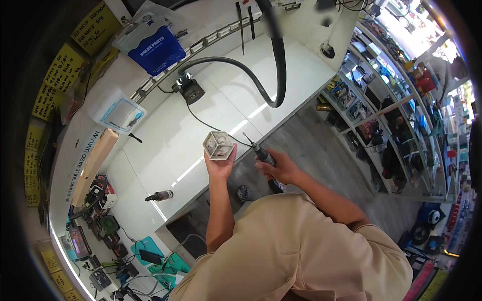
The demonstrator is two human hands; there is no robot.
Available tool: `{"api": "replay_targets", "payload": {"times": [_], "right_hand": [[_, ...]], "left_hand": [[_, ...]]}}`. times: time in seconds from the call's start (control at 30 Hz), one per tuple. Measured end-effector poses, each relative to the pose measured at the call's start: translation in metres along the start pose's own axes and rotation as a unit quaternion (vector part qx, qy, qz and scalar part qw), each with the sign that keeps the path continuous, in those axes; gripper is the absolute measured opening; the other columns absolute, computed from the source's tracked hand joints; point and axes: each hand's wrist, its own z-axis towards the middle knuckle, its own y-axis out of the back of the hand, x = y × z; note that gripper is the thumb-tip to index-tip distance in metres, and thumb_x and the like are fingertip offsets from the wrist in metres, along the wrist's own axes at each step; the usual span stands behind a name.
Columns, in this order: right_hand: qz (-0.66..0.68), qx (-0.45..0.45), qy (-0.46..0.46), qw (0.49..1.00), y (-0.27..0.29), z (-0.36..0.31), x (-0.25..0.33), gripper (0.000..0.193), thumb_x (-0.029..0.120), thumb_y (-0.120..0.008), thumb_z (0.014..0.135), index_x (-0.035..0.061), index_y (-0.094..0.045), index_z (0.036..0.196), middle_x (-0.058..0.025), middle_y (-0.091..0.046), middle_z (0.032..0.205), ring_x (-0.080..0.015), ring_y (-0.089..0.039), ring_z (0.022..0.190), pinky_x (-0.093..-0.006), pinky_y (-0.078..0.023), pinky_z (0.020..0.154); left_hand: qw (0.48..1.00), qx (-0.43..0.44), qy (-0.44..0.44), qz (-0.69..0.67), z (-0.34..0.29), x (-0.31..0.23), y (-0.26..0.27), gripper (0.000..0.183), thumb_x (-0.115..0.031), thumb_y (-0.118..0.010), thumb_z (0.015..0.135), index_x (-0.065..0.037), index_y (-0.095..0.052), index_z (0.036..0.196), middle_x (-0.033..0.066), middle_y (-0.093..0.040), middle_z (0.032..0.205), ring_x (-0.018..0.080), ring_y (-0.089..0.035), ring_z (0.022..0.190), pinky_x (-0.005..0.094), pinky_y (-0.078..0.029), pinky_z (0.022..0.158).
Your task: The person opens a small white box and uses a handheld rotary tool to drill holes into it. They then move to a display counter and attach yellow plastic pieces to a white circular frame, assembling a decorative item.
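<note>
My left hand [220, 167] holds up a small off-white box [219, 145] with open, divided compartments, its fingers wrapped round the lower part. Small pale pieces lie inside it, too small to make out. To the right, my right hand [282, 168] is closed round the dark grip of a screwdriver-like tool [264, 154]. Its slim metal tip points up and left towards the box, apart from it. A short dark cylindrical tool or bottle [160, 195] lies on the white tabletop [150, 165], left of my left forearm.
A flexible black arm [278, 70] rises from a clamped black base [192, 91]. Cables, teal mats [145, 250] and devices crowd the lower left. A plastic bin [118, 110] hangs at the table's back edge. Stocked shelves [376, 95] line the right, beyond the grey floor [321, 145].
</note>
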Motion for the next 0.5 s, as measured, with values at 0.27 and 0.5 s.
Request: {"api": "replay_targets", "payload": {"times": [0.27, 0.5], "right_hand": [[-0.189, -0.06, -0.011, 0.98, 0.02, 0.077, -0.035, 0.059, 0.052, -0.059, 0.101, 0.0004, -0.056, 0.129, -0.0247, -0.07, 0.095, -0.0306, -0.072, 0.076, -0.0457, -0.057, 0.072], [-0.429, -0.144, 0.033, 0.891, 0.0, 0.194, -0.04, 0.051, 0.014, -0.054, 0.095, 0.0069, -0.05, 0.145, -0.0249, -0.06, 0.128, -0.0435, -0.068, 0.107, -0.0537, -0.057, 0.087]], "left_hand": [[0.976, -0.031, 0.212, -0.036, 0.012, -0.019, 0.062, 0.103, -0.084, -0.037, 0.092, -0.003, -0.037, 0.157, 0.0179, -0.046, 0.159, 0.0332, -0.046, 0.146, 0.0521, -0.041, 0.117], [0.95, -0.042, 0.159, 0.265, -0.061, -0.014, 0.089, 0.08, -0.067, -0.056, 0.096, -0.007, -0.049, 0.148, 0.0094, -0.066, 0.128, 0.0265, -0.064, 0.109, 0.0455, -0.053, 0.096]]}}
